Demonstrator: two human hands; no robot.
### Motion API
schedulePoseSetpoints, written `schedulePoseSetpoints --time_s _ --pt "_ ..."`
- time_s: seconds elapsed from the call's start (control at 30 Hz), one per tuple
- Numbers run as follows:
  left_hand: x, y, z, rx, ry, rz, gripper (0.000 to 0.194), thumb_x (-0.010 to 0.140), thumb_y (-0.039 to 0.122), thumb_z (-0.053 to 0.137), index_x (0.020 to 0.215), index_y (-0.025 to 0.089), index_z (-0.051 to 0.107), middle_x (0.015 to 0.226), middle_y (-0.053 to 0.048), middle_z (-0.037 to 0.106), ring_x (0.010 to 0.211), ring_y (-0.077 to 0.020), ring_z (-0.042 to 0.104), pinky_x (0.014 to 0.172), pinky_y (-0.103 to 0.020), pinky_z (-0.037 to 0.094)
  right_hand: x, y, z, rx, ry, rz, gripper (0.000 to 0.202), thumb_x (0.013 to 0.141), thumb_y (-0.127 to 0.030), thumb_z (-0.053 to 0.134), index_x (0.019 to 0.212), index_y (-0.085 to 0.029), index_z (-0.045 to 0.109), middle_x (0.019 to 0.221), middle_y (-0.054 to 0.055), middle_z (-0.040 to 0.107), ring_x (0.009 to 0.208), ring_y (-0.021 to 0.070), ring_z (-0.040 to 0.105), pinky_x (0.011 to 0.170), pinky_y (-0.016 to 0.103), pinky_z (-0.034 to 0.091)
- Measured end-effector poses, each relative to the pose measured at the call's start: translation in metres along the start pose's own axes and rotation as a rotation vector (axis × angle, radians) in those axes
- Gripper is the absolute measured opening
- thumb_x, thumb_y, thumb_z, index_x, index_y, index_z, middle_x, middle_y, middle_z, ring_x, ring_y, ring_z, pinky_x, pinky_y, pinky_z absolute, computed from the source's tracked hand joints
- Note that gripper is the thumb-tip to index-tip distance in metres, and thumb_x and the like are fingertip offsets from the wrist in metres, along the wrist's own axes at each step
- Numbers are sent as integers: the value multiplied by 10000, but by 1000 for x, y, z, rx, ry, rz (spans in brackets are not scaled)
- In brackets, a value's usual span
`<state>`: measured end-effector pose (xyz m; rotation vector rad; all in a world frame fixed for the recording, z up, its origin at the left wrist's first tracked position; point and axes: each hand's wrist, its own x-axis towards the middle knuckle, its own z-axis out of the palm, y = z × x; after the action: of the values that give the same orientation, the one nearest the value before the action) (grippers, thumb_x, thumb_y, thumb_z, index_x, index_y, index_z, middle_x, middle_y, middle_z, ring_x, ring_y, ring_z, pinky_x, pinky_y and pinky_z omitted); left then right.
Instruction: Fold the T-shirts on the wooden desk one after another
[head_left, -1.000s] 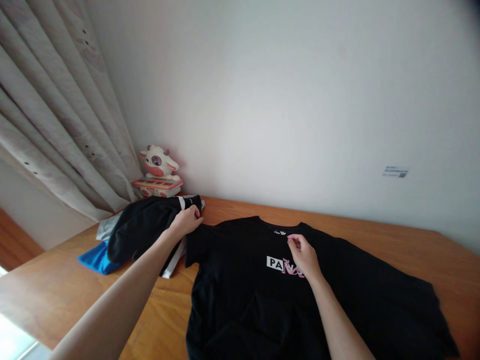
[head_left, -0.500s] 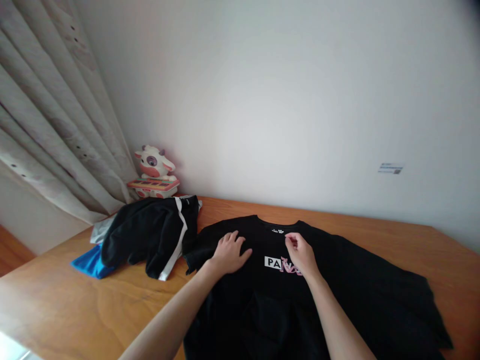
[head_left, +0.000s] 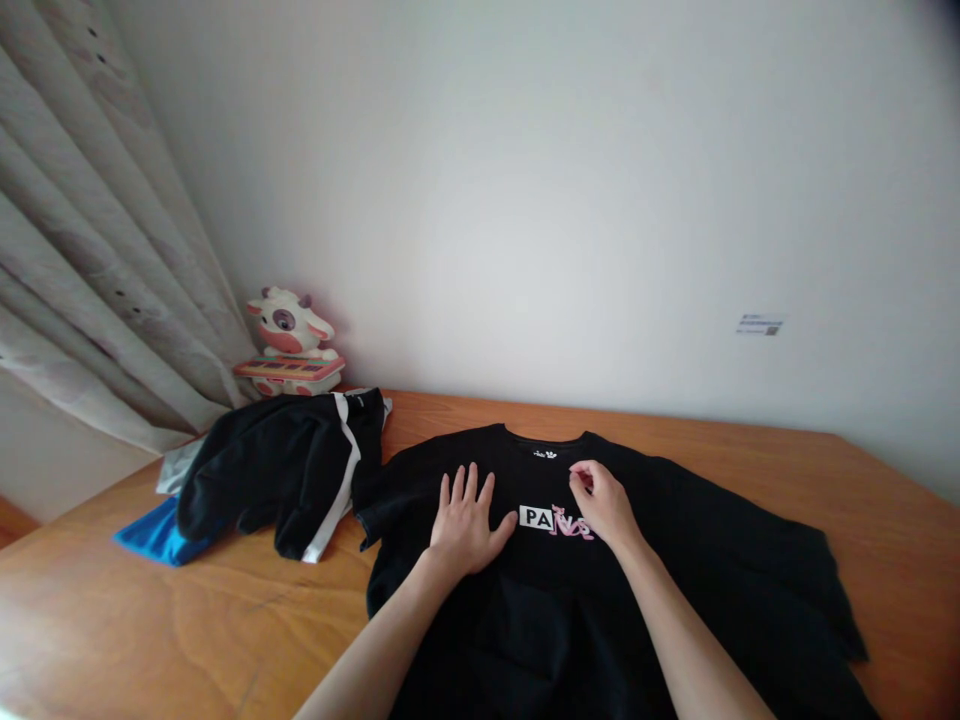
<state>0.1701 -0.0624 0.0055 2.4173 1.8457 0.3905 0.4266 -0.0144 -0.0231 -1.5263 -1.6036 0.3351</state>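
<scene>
While left fingers [head_left: 470, 487] spread on black shirt [head_left: 540, 620] | right fingers [head_left: 585, 467] pinch together | tabletop [head_left: 547, 418] beyond collar [head_left: 545, 442]

A home is indicated by the patterned curtain [head_left: 97, 220] at the left, the cow-shaped toy keyboard [head_left: 292, 345] placed near the pale wall [head_left: 487, 200], and the black printed T-shirt [head_left: 409, 480] and piled garments [head_left: 262, 460] laid on the wooden surface [head_left: 225, 630].

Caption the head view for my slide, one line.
Left hand spread flat on a black T-shirt, right hand curled by its chest print.
</scene>
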Motion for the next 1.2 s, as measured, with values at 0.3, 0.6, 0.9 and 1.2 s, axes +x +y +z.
schedulePoseSetpoints --time_s 0.3,0.6,0.9,1.2 --pt "-9 22 2 17 -48 55 869 916 774 256 1570 210 355 1653 -148 269 1526 -420 170 1218 -627 116 -7 20 -32 -27 0 -3 288 839 -463 467 909 -238 632 921 67 706 819 226 677 799 379 534" --pt "-4 23 -9 -41 -38 53 692 959 686 338 1467 252 518 1576 -111 440 1473 -356 344 1211 -540 237 -10 35 -46 -89 -6 7 335 837 -498 461 928 -232 643 930 76 708 836 238 675 801 389 529" --pt "38 -108 -106 250 -107 -373 427 898 401 558 1159 81 669 1260 -263 634 1232 -413 570 981 -509 479 -7 29 -44 -84 -42 57 347 818 -510 454 917 -241 649 935 73 708 799 230 663 765 379 521" --pt "53 -128 -101 326 -244 -292 316 977 350 478 1205 176 609 1161 -173 730 1064 -302 710 855 -386 539 -6 31 -43 -86 -49 60 342 816 -507 465 922 -245 658 930 66 709 788 224 659 754 372 520"
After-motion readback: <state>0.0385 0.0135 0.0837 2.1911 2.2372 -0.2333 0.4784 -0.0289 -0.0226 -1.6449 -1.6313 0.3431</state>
